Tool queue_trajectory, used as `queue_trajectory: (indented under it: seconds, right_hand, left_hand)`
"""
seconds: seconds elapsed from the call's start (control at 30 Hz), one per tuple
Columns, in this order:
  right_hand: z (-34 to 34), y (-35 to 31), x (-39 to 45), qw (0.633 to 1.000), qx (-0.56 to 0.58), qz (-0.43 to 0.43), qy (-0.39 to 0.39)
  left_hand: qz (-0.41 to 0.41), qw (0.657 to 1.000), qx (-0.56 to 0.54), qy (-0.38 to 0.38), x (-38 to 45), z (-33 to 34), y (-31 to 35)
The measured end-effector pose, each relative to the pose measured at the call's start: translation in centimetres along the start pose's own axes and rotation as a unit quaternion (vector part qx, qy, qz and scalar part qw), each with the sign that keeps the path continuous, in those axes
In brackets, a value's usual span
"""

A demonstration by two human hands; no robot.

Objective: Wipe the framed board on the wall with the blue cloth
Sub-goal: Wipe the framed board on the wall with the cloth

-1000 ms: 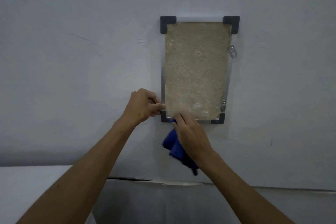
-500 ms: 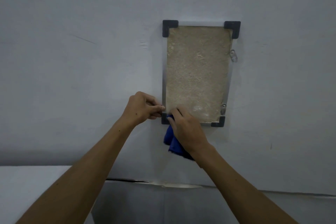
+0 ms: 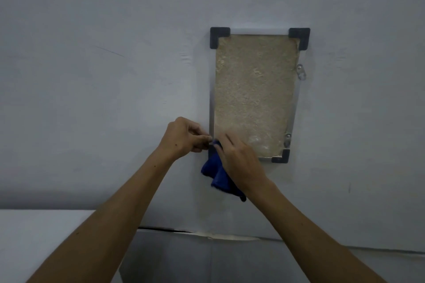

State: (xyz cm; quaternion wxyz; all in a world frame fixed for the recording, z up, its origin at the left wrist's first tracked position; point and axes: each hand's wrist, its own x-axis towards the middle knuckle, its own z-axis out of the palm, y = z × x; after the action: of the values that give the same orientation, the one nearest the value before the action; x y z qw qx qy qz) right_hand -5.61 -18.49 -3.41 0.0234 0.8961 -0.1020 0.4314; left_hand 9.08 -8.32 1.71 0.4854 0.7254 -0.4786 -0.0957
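Both hands, ours, were raised to the lower left corner of the board. Left hand (image 3: 184, 138): fingers curled, thumb and forefinger pinched together at the left edge of the frame, just above the bottom left corner; whether they gripped the frame itself or only touched it we could not tell. Right hand (image 3: 236, 158): laid over the bottom left corner, fingers bent and reaching up and left, clamped on the deep blue fabric cloth (image 3: 218, 174), which it pressed against the frame there. Most of that cloth hung bunched below and left of our right hand, against the wall under the board.

Tall rectangular board with a rough beige face, thin silver metal frame and dark plastic corner caps (image 3: 254, 92): mounted flat on the pale grey painted wall (image 3: 103, 76), right of centre. Two small silver metal fixing plates (image 3: 301, 72) sat on its right edge, one high and one low. Three corner caps showed; the fourth lay under our right hand and the cloth.

White flat-topped surface (image 3: 41, 232): near left, below the wall. Dark crack (image 3: 161, 229): along the wall's foot, beneath our forearms.
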Motion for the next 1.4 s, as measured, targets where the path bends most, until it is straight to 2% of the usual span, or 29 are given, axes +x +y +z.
queue_trajectory:
  seconds: [0.13, 0.27, 0.47, 0.63, 0.8, 1.03, 1.13, 1.23, 1.3, 1.4]
  right_hand:
    - [-0.6, 0.3, 0.1, 1.0, 0.003, -0.015, -0.024]
    - [-1.6, 0.1, 2.8, 0.999, -0.001, -0.001, 0.038]
    - [-1.0, -0.1, 0.0, 0.999, 0.012, -0.024, -0.024]
    - [-2.3, -0.1, 2.8, 0.999, 0.002, 0.003, 0.034]
    - [-1.6, -0.1, 0.3, 0.998, 0.008, -0.023, -0.058]
    - [-2.9, -0.1, 4.2, 0.998, -0.009, 0.009, 0.058]
    - [-2.4, 0.1, 2.2, 1.0, -0.01, -0.024, -0.003]
    - [-2.7, 0.5, 1.8, 0.996, -0.026, -0.054, -0.063]
    - [-3.7, 0.5, 3.5, 0.998, -0.033, -0.049, -0.03]
    - [-4.9, 0.4, 6.1, 0.998, -0.022, -0.017, 0.06]
  left_hand:
    - [-0.001, 1.0, 0.001, -0.005, 0.0, -0.1, 0.2]
    - [-0.017, 1.0, -0.007, -0.005, 0.0, 0.0, 0.2]
    - [-0.008, 1.0, 0.007, -0.006, 0.1, -0.1, 0.1]
    - [-0.022, 1.0, 0.004, 0.001, 0.1, 0.0, 0.2]
    - [-0.009, 1.0, 0.024, 0.003, -0.3, 0.0, 0.5]
    - [-0.021, 0.996, 0.084, 0.019, 0.0, 0.0, 0.9]
    - [-0.008, 0.995, 0.099, -0.001, 0.1, -0.6, 1.2]
    - [0.036, 0.994, 0.093, 0.042, 0.2, -1.2, 2.3]
    - [0.06, 0.992, 0.063, 0.093, 0.4, -1.5, 3.4]
    - [0.091, 0.982, 0.014, 0.165, 1.0, -1.6, 5.0]
